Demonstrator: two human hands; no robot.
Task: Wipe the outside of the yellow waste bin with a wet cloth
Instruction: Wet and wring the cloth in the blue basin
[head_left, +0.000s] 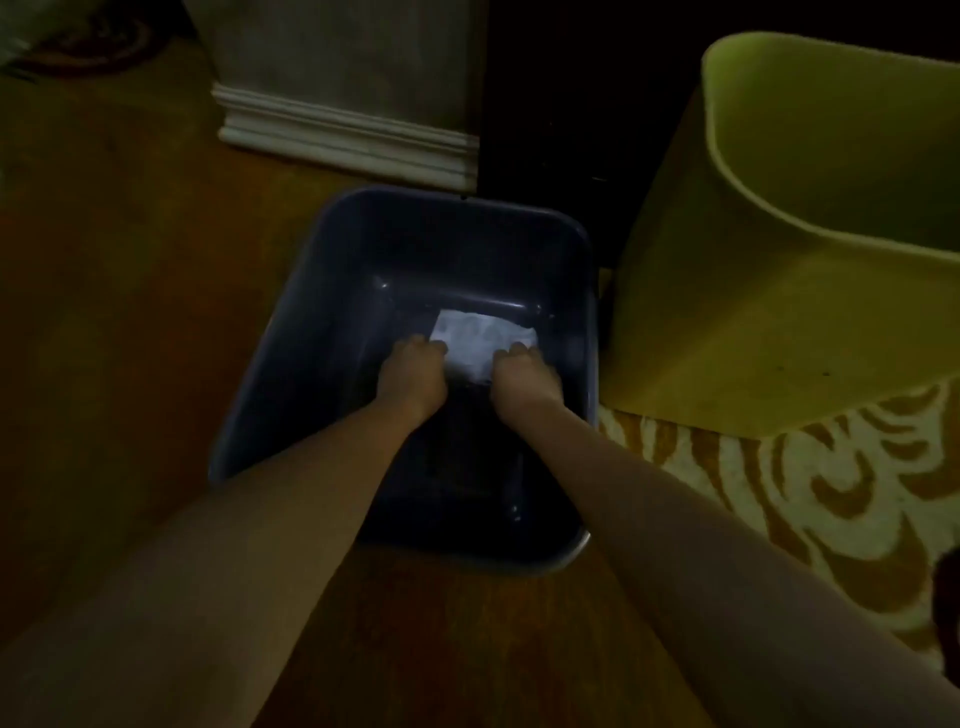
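The yellow waste bin (779, 291) stands upright at the right, its open top facing up. Beside it on the floor is a dark blue rectangular basin (322, 291). A white cloth (475, 338) lies at the bottom of the basin, near its far wall. My left hand (413, 374) grips the cloth's left edge and my right hand (524, 374) grips its right edge. Both forearms reach down into the basin. The room is dim, and I cannot tell whether the basin holds water.
The basin rests on a brown wooden floor (130, 312). A patterned cream and orange rug (831, 493) lies under the bin and to the right. A white baseboard (348, 135) and wall corner stand behind the basin, with a dark gap beside them.
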